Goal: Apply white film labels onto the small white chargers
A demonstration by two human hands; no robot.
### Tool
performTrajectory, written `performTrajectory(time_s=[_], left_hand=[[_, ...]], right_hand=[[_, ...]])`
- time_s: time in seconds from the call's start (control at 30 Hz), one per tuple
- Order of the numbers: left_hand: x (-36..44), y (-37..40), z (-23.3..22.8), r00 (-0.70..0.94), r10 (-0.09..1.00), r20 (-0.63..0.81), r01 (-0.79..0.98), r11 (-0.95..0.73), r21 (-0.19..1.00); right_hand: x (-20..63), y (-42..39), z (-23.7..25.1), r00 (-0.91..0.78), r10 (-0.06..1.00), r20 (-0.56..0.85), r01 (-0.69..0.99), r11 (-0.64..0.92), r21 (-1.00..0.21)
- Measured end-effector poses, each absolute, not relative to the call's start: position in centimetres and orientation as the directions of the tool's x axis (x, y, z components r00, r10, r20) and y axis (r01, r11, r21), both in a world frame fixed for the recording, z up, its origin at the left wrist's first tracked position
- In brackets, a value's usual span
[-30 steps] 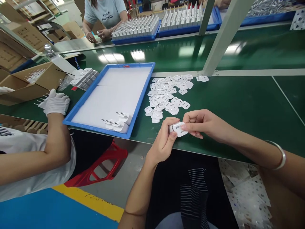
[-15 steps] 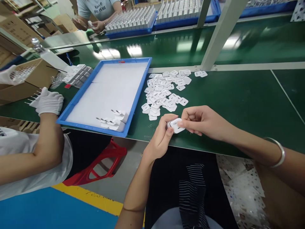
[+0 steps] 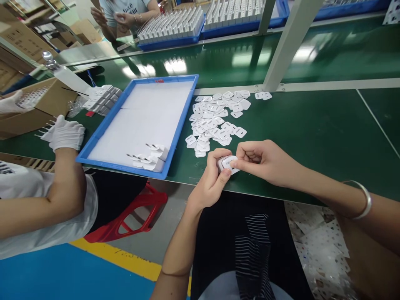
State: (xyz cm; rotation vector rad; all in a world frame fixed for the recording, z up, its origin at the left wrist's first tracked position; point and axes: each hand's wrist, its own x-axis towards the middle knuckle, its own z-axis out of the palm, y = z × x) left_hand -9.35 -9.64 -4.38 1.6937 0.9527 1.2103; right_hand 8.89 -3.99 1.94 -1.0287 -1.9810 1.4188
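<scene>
Holding a small white charger (image 3: 227, 163) between both hands just above the near edge of the green worktop (image 3: 312, 133): left hand (image 3: 210, 183) curled about its lower side, thumb pressed against the front; right hand (image 3: 265, 160) nearly closed, thumb and forefinger pinched at its upper right corner, apparently on a thin label or film, though the pinch point is too small to confirm. Judgement: the step goes best with the left grip firm and steady, the right fingers working from one corner and laying or lifting the film evenly so no crease forms. Charger body is smooth, hard plastic, rounded at the corners, with dark printing on the face. Beyond the hands, mid-worktop, a loose heap of white labels (image 3: 215, 121), flat, rounded squares with faint print. To its left a blue tray (image 3: 184, 121) with a white foam-like liner, a few finished chargers (image 3: 150, 158) with metal prongs at its near right corner. A co-worker's gloved hand (image 3: 65, 133) rests at the left edge beside a cardboard box (image 3: 46, 104). A silver bangle (image 3: 362, 200) sits on the right wrist.
</scene>
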Motion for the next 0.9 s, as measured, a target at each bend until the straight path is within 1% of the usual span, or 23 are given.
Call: performTrajectory(time_s=[0.3,0.47,0.53,0.57,0.63,0.7,0.73,0.8,0.9], left_hand=[[-9.2,-9.7,-4.2,0.297,0.899,0.322,0.112,-0.368,0.923],[-9.5,-9.3,-4.5,0.295,0.892,0.342,0.035,-0.368,0.929],[-9.6,-9.1,-4.8,0.275,0.891,0.361,-0.039,-0.365,0.93],[-9.6,-9.0,-4.9,0.263,0.889,0.376,-0.082,-0.367,0.926],[-9.6,-8.9,-5.0,0.24,0.881,0.408,-0.147,-0.382,0.912],[-9.5,-8.9,-4.9,0.221,0.879,0.422,-0.148,-0.398,0.906],[-9.4,-8.9,-4.9,0.216,0.88,0.422,-0.133,-0.402,0.906],[-9.3,-9.0,-4.7,0.201,0.886,0.418,-0.108,-0.404,0.908],[-9.2,-9.2,-4.4,0.179,0.891,0.417,-0.114,-0.402,0.909]], right_hand=[[8.9,-4.1,1.7,-0.61,0.791,-0.042,0.29,0.173,-0.941],[8.8,-3.7,1.3,-0.534,0.841,-0.087,0.342,0.121,-0.932],[8.6,-3.4,0.9,-0.548,0.828,-0.122,0.311,0.066,-0.948],[8.5,-3.4,0.7,-0.581,0.799,-0.154,0.27,0.011,-0.963],[8.2,-3.2,0.3,-0.658,0.718,-0.227,0.171,-0.151,-0.974],[7.9,-3.1,0.1,-0.703,0.654,-0.279,0.094,-0.303,-0.948],[7.9,-3.1,0.1,-0.707,0.642,-0.296,0.075,-0.348,-0.934],[7.8,-3.0,-0.1,-0.701,0.642,-0.311,0.065,-0.376,-0.924],[7.7,-2.9,-0.5,-0.71,0.63,-0.315,0.076,-0.376,-0.923]])
